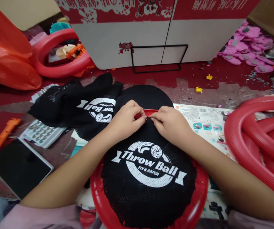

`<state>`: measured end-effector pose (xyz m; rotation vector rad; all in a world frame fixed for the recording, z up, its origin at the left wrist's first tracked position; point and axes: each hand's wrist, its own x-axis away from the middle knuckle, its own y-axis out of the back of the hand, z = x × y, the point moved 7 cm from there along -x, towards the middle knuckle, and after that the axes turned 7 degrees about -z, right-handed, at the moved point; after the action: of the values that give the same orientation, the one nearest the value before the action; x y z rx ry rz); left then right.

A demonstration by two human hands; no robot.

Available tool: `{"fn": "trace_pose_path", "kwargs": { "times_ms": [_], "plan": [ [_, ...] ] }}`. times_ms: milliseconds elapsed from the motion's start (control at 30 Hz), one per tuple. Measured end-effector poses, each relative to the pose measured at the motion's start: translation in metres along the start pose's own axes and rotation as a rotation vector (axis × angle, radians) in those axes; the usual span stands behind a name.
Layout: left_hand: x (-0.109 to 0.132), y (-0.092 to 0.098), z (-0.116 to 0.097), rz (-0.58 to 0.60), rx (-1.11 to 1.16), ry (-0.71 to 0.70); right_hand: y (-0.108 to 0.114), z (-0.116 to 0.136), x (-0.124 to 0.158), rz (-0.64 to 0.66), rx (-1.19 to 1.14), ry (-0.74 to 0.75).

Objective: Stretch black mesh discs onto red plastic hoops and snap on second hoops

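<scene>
In front of me lies a red plastic ring (202, 194) with black mesh fabric (148, 197) across it, printed in white with "Throw Ball". At the ring's far side, my left hand (128, 119) pinches the fabric's edge between thumb and fingers. Close beside it, my right hand (171, 122) pinches the same edge, its fingertips nearly touching the left ones. Another piece of black mesh (144, 95) shows just beyond the ring. To the left of my left hand, more printed black mesh (65, 98) lies bunched up.
Red rings (237, 133) are piled at the right. A white and red carton (146, 35) stands behind a black wire frame (159, 47). At the left are a dark tablet-like panel (19, 168), a compartment tray (41, 132) and an orange bag (5, 54). Pink parts (244, 44) lie far right.
</scene>
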<state>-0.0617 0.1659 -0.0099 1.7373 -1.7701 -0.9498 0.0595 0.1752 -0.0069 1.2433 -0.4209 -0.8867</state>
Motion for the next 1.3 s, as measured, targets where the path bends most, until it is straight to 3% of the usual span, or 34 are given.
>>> {"fn": "trace_pose_path", "kwargs": {
  "times_ms": [167, 467, 700, 1000, 1167, 1300],
  "plan": [
    [0.0, -0.002, -0.002, 0.001, -0.044, -0.06, -0.002, 0.01, 0.004, 0.037, 0.25, 0.124],
    [0.01, -0.002, -0.012, 0.011, -0.165, -0.232, 0.0, 0.016, 0.007, 0.046, 0.341, 0.182],
    [0.004, 0.002, -0.006, -0.012, -0.007, -0.144, -0.002, 0.013, 0.006, 0.012, 0.29, 0.185],
    [-0.001, -0.004, -0.002, 0.021, -0.1, -0.061, -0.001, 0.005, 0.003, -0.041, 0.116, 0.099],
    [-0.002, -0.006, 0.001, 0.008, -0.106, -0.081, -0.003, 0.0, 0.001, 0.04, 0.088, 0.051],
    [0.002, 0.001, -0.001, 0.057, -0.019, -0.151, 0.006, 0.008, 0.005, 0.027, 0.197, 0.109]
  ]
}}
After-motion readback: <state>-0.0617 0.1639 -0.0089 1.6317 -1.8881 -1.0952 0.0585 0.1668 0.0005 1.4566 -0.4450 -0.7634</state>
